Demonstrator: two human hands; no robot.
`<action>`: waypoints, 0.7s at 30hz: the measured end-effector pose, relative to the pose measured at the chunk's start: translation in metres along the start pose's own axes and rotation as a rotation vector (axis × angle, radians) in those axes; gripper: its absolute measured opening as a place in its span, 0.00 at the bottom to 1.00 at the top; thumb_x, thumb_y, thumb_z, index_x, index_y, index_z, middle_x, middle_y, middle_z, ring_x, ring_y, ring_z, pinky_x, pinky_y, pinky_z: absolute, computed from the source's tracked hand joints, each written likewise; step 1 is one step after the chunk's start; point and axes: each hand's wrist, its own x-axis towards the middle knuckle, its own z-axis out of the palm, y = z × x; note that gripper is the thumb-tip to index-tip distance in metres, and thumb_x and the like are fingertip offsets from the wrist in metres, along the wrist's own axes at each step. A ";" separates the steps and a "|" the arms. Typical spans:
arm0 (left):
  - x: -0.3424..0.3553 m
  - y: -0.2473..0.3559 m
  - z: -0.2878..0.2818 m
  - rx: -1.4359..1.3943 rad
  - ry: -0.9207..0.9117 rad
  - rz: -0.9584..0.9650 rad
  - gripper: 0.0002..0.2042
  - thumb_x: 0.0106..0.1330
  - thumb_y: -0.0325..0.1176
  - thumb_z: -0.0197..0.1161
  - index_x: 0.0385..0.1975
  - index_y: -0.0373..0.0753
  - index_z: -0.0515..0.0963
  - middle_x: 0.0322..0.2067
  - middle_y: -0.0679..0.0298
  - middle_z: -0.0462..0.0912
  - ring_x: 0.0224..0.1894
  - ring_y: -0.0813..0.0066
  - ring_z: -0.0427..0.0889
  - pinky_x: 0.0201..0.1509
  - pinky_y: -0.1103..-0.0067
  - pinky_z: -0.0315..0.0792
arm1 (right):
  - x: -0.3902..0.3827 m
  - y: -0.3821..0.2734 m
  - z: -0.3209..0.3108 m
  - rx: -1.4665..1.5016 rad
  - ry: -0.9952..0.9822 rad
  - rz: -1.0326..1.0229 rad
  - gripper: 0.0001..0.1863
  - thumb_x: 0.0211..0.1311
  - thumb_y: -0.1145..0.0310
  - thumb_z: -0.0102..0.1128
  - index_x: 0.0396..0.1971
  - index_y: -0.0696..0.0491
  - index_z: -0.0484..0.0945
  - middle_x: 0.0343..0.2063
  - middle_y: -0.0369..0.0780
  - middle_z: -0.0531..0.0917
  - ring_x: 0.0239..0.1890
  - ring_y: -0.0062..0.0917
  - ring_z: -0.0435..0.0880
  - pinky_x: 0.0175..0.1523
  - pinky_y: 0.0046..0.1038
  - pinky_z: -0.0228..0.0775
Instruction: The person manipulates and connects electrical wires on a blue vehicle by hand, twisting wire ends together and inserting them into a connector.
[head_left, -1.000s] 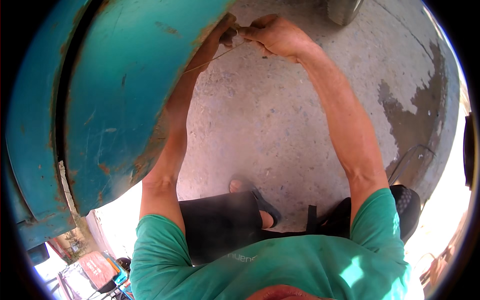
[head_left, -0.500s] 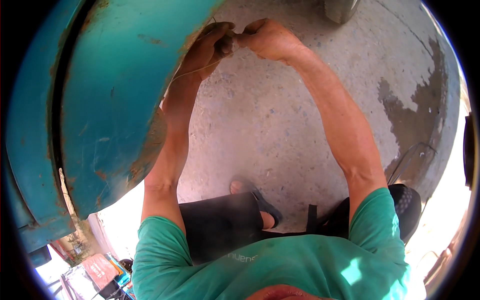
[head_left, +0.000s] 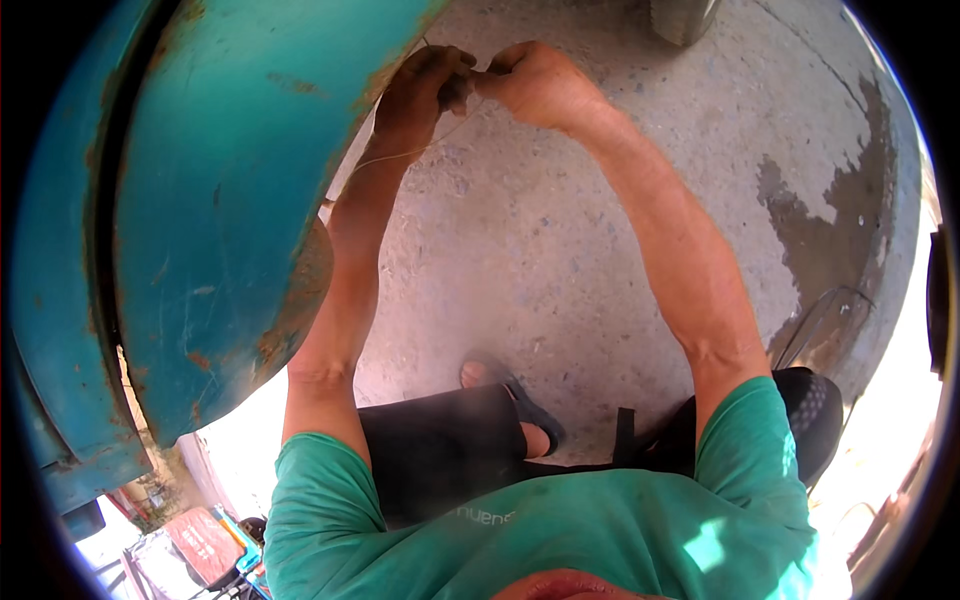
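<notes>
At the top middle, beside the rusty edge of a teal metal vehicle panel [head_left: 230,210], my two hands meet. My left hand [head_left: 432,78] is closed, its fingers bent in a pinch and partly in shadow. My right hand [head_left: 535,85] is closed too, thumb and forefinger pressed together close to the left fingertips. A thin pale wire [head_left: 400,156] runs in a loose curve from the panel's edge, across my left forearm, up to the fingers. What exactly sits between the fingertips is too small to make out beyond the wire.
The teal panel fills the left side, with rust along its edge. A tyre [head_left: 683,20] stands at the top right. A dark wet patch [head_left: 845,210] stains the concrete floor [head_left: 520,260]. A dark cable [head_left: 830,300] loops at the right. Boxes and tools [head_left: 210,545] lie at the lower left.
My hands have shifted slightly, the left fingers curling and turning, the right hand dropping a little. The wire's curve has moved. The teal panel has moved a touch.
</notes>
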 end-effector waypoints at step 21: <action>0.000 -0.023 0.009 -0.524 0.014 -0.041 0.12 0.75 0.39 0.55 0.42 0.35 0.77 0.30 0.63 0.82 0.33 0.74 0.80 0.39 0.77 0.75 | -0.011 0.027 0.034 0.177 0.260 -0.273 0.15 0.65 0.62 0.59 0.34 0.61 0.82 0.25 0.43 0.85 0.26 0.28 0.86 0.32 0.30 0.76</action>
